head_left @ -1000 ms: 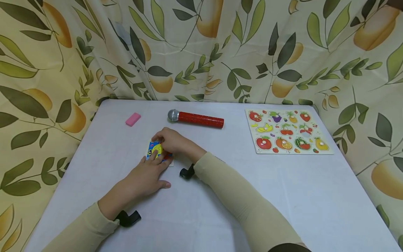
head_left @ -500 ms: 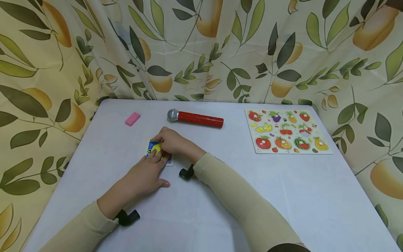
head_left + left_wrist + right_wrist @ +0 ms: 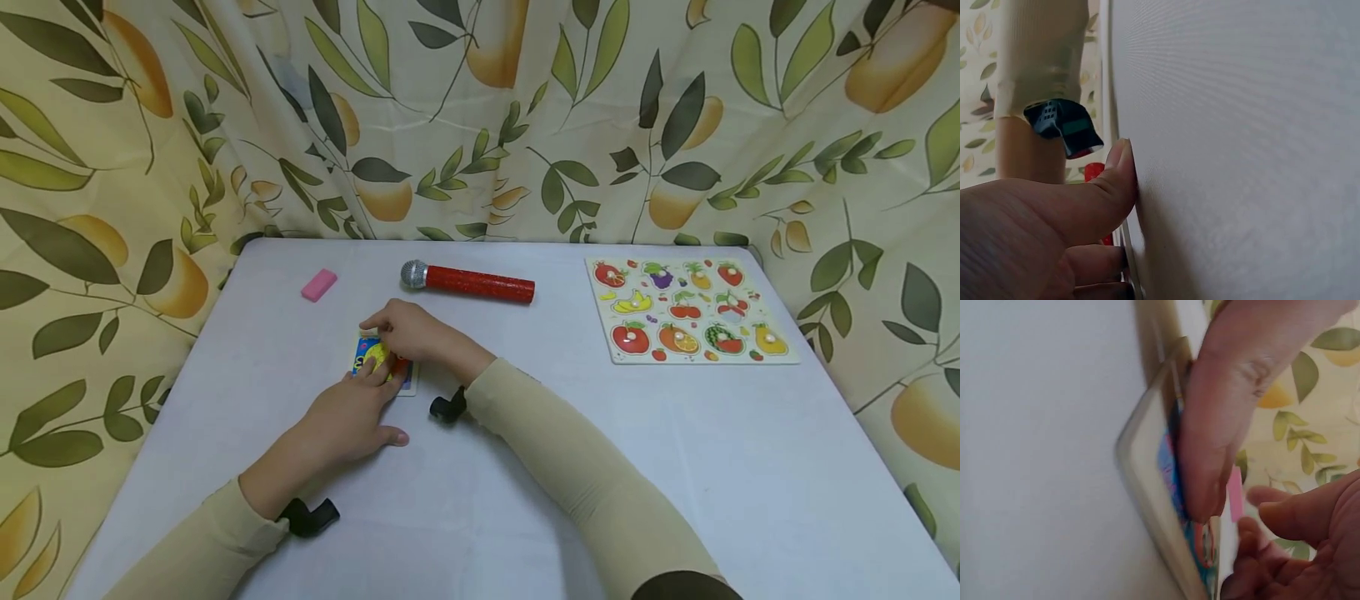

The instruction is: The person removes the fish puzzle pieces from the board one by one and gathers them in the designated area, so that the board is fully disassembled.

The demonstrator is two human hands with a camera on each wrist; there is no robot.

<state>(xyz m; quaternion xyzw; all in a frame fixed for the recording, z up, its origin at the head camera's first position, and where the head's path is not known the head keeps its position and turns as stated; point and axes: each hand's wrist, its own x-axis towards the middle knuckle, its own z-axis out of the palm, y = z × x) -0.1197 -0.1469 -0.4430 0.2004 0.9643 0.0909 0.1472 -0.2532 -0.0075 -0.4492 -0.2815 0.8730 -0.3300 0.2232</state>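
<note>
A small picture board (image 3: 364,350), blue and yellow with a pale border, lies on the table left of centre. My left hand (image 3: 341,425) presses on its face with outstretched fingers, thumb spread onto the cloth. At the board's far edge, my right hand (image 3: 412,333) grips with curled fingers; its fingertips are partly hidden. In the right wrist view, the board (image 3: 1147,469) shows a thin edge and rounded corner, with left fingers flat on it. The right hand's thumb and bent fingers (image 3: 1307,515) are at its other side. The left wrist view shows my left thumb (image 3: 1113,181) near the cloth.
Beyond the hands, a pink eraser-like block (image 3: 319,285) lies at the far left. A red microphone (image 3: 480,283) with a silver head is at the back. A fruit puzzle board (image 3: 690,310) sits at the far right. Patterned curtain (image 3: 480,125) surrounds the white table (image 3: 600,433).
My right fingertips have shifted slightly toward the far edge, baring a pale strip of the board. My left hand stays pressed in the same place.
</note>
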